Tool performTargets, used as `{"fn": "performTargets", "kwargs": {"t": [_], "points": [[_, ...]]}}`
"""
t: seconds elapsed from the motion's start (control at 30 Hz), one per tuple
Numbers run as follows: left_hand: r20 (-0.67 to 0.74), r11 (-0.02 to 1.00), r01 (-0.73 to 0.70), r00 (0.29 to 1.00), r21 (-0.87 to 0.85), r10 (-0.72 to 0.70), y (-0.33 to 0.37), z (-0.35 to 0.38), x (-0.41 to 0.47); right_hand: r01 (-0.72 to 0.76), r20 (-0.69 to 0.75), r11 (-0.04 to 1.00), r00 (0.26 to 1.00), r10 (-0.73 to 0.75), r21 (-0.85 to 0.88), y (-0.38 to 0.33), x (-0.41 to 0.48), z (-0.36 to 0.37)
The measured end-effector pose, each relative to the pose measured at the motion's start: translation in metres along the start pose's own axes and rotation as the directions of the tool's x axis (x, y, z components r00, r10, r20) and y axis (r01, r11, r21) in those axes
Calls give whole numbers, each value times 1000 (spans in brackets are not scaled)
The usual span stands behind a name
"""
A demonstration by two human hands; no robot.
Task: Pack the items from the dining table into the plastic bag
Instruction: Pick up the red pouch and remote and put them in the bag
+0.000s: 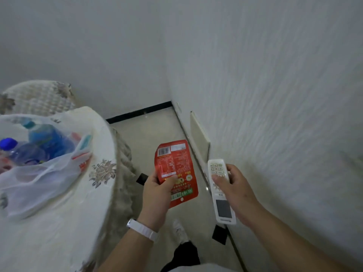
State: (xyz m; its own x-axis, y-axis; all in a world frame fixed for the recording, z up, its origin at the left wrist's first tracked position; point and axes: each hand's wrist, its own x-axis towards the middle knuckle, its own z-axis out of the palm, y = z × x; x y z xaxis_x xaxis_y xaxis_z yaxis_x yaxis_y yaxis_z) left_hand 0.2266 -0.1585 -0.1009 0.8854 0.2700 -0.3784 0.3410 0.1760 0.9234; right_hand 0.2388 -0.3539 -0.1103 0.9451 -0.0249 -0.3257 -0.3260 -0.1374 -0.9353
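My left hand (157, 193) grips a flat red snack packet (176, 165) by its lower edge, held over the floor to the right of the table. My right hand (235, 189) holds a white remote control (221, 193), thumb on its buttons. A translucent white plastic bag (39, 173) lies open on the round dining table (78, 213) at the left. Inside it are a blue bottle (49, 140), a clear bottle with a blue cap (21, 152) and other items I cannot make out.
The table wears a white cloth with grey flower prints. A woven chair back (39, 99) stands behind it. White walls close in on the right and back, with a cream panel (199, 138) on the right wall. My shoe (180, 230) is on the pale floor.
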Motion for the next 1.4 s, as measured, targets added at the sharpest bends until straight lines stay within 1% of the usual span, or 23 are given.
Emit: {"fn": "performTargets", "kwargs": {"t": [0.2, 0.3, 0.4, 0.53, 0.67, 0.77, 0.87, 0.93, 1.0, 1.1, 1.23, 1.3, 1.4], "points": [[-28, 997, -8, 1000, -83, 6, 43, -25, 104, 44, 61, 991, 997, -37, -128, -58, 97, 57], [-50, 993, -51, 998, -105, 46, 72, -43, 148, 103, 98, 981, 991, -88, -167, -91, 141, 93], [-110, 988, -96, 990, -117, 83, 95, -60, 180, 135, 152, 975, 982, -109, -177, -115, 174, 126], [-201, 982, -120, 975, -148, 89, 113, -83, 216, 164, 270, 971, 956, -113, -173, -136, 218, 166], [-353, 976, -103, 935, -190, 30, 119, -107, 254, 172, 383, 970, 919, -95, -171, -150, 268, 203], [-444, 977, -80, 896, -200, -17, 126, -124, 285, 182, 480, 968, 874, -78, -174, -163, 312, 237], [-567, 971, -94, 822, -220, -49, 142, -137, 321, 200, 579, 964, 813, -63, -177, -181, 363, 274], [-630, 968, -125, 776, -216, -40, 161, -141, 340, 213, 641, 962, 766, -55, -172, -197, 392, 298], [-675, 970, -140, 737, -200, -33, 179, -144, 356, 226, 705, 962, 707, -53, -155, -213, 419, 319], [-760, 970, -154, 649, -189, -45, 196, -150, 372, 252, 790, 956, 611, -39, -148, -236, 448, 350], [-834, 961, -188, 547, -204, -70, 209, -162, 371, 236, 868, 966, 496, -28, -104, -255, 464, 392], [-876, 954, -225, 477, -198, -70, 212, -172, 362, 207, 893, 974, 451, -9, -95, -259, 462, 413], [-925, 947, -269, 373, -175, -66, 217, -194, 345, 213, 922, 971, 387, 18, -108, -259, 449, 446]]}}
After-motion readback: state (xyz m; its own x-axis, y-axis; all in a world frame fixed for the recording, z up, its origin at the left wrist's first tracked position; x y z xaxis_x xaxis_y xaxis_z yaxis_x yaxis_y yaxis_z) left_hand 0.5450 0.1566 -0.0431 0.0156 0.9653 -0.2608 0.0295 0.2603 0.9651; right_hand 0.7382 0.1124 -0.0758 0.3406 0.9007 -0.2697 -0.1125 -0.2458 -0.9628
